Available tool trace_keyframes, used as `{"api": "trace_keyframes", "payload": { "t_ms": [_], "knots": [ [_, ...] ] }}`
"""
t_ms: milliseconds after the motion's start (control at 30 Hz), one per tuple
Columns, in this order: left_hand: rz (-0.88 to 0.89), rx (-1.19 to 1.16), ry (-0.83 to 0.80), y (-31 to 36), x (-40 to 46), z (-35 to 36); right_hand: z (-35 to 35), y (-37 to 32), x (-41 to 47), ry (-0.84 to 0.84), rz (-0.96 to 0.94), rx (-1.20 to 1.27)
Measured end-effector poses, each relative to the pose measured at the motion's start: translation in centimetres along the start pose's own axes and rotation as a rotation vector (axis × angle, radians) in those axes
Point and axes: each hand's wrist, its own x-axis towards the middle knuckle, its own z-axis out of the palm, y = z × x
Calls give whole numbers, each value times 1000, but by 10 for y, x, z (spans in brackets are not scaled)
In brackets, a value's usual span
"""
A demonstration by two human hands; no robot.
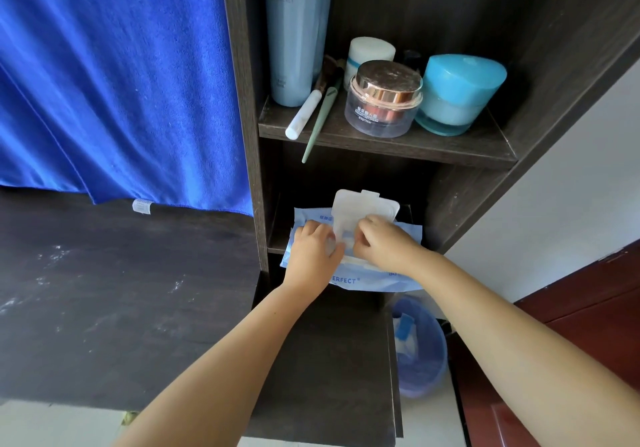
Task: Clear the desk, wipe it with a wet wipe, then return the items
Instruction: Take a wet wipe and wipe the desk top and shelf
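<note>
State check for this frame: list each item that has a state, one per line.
Wipes pack: flip lid open, on lower shelf.
Left hand: pressing on pack.
Right hand: pinching at the opening.
Cream jar: closed.
Teal jar: closed.
Desk: dusty, unwiped.
Bin: holds scraps.

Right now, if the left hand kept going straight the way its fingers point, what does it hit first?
Probably the raised white flip lid of the wet wipe pack: the left hand lies on the pack, fingers pointing toward the opening, where the right hand is. Depth is unclear.
</note>
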Motion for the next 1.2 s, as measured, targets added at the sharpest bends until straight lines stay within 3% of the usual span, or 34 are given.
{"api": "trace_keyframes", "payload": {
  "t_ms": [233,567,800,1000,1133,1200],
  "knots": [
    [62,92,-53,-5,-2,2,-3,10,8,-47,18,172],
    [-34,19,27,-1,6,5,1,10,5,38,-84,-71],
    [29,77,-60,-4,4,3,6,9,4,156,31,388],
    [-9,98,-34,1,5,4,-35,-2,4,207,91,1352],
    [-73,45,6,5,7,2,-36,-2,-1,244,178,1303],
    [-17,82,-8,5,4,1,-30,3,-9,276,216,1302]
  ]
}}
